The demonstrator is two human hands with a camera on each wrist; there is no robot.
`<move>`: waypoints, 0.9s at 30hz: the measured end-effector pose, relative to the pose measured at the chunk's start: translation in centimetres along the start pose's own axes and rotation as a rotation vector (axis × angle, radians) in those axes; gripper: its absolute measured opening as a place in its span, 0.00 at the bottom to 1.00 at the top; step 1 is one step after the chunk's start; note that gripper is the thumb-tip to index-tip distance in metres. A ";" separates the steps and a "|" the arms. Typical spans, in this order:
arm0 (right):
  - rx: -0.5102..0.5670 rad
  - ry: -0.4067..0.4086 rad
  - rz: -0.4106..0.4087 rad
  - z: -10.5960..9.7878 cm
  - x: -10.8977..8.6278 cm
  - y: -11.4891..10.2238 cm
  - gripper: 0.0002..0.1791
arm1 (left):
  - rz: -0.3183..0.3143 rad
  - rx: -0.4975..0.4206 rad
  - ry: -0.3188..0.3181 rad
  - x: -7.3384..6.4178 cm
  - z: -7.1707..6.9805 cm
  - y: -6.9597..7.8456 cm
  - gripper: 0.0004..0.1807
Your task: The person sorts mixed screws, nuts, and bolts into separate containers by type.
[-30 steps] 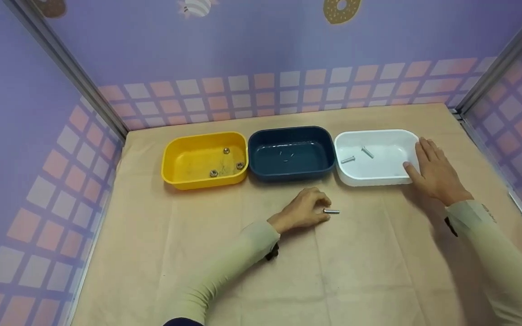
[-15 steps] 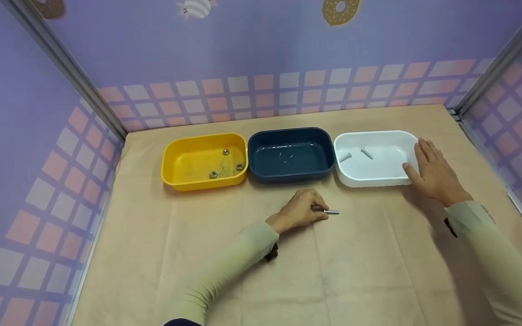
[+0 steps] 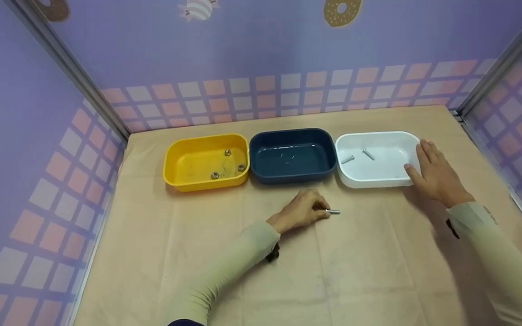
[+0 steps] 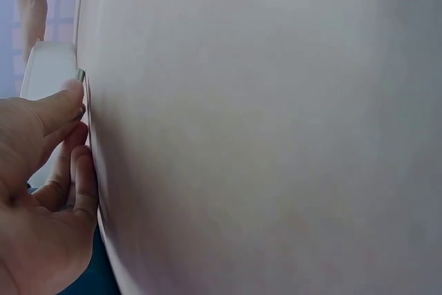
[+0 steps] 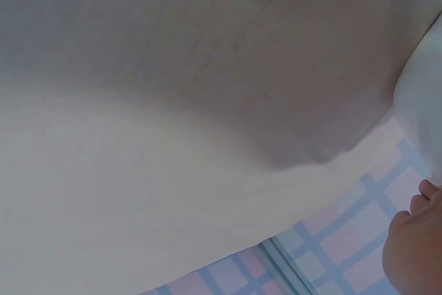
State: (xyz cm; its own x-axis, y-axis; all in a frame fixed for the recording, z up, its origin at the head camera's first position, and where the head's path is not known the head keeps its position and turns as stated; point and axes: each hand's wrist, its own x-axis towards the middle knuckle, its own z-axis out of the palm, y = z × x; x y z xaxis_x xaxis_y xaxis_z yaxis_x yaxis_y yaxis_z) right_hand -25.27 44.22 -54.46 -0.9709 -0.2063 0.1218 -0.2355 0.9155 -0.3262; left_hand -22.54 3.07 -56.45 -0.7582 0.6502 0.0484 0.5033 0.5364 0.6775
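Note:
My left hand (image 3: 299,209) pinches a silver bolt (image 3: 333,212) between thumb and fingers, low over the cloth in front of the dark blue tray (image 3: 292,179). The bolt's shank points right; its other end is hidden by the fingers. In the left wrist view only the tip of the bolt (image 4: 81,74) shows past the thumb. My right hand (image 3: 440,176) rests against the right end of the white tray (image 3: 374,183), fingers straight along the rim and thumb at the front corner. Two bolts (image 3: 368,154) lie in that tray's left half.
A yellow tray (image 3: 204,186) with several nuts (image 3: 215,175) stands at the left end of the row. The three trays sit side by side on a beige cloth (image 3: 224,253). Patterned walls (image 3: 288,40) enclose the back and both sides.
The left thumb and fingers have closed onto the bolt, which was between spread fingertips one second ago. The right hand and the trays hold their places.

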 end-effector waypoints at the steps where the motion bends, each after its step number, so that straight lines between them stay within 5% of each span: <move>1: 0.001 0.000 0.001 0.0 0.0 0.0 0.47 | -0.005 -0.011 0.001 0.0 0.0 0.0 0.08; 13: -0.010 -0.012 0.012 -0.1 0.0 0.0 0.47 | 0.022 -0.156 0.025 0.6 0.0 0.7 0.06; 27: -0.008 -0.017 0.019 0.0 0.0 -0.1 0.48 | 0.099 -0.164 0.110 2.2 -1.1 2.4 0.08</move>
State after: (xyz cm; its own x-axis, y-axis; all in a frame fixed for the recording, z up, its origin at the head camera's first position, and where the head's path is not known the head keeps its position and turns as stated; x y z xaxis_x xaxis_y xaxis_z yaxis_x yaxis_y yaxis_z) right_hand -25.27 44.16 -54.43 -0.9759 -0.1944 0.0993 -0.2164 0.9222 -0.3206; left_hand -23.47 5.22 -53.97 -0.7537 0.6279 0.1942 0.5100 0.3724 0.7754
